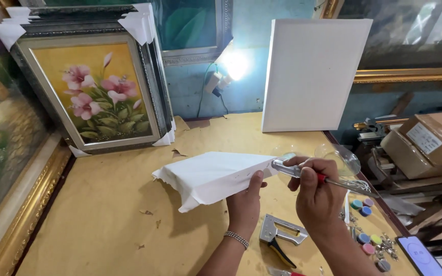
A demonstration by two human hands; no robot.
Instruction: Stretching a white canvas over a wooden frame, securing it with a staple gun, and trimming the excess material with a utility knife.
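1. The left hand [245,200] was raised over the table [103,220], its fingers closed on the near right edge of a white stretched canvas [213,174], which it held tilted in the air above the middle of the tabletop.
2. The canvas's loose cloth edge hung ragged on its left side, well clear of the table.
3. The right hand [317,197] was closed around a metal tool with a red band [308,175], whose tip touched the canvas's right corner, just beside the left thumb.
4. A bead bracelet [237,238] sat on the left wrist.
5. A staple gun [281,235] lay on the table near the person, between the two forearms.
6. Small round paint pots [365,207] and bits of metal hardware lay at the near right, beside a phone [419,255] at the table's edge.
7. A blank white canvas [314,74] stood upright against the far wall, to the right.
8. A framed painting of pink flowers [95,97] leaned at the far left, with other frames stacked behind it.
9. A cardboard box [431,140] sat off the table on the right.
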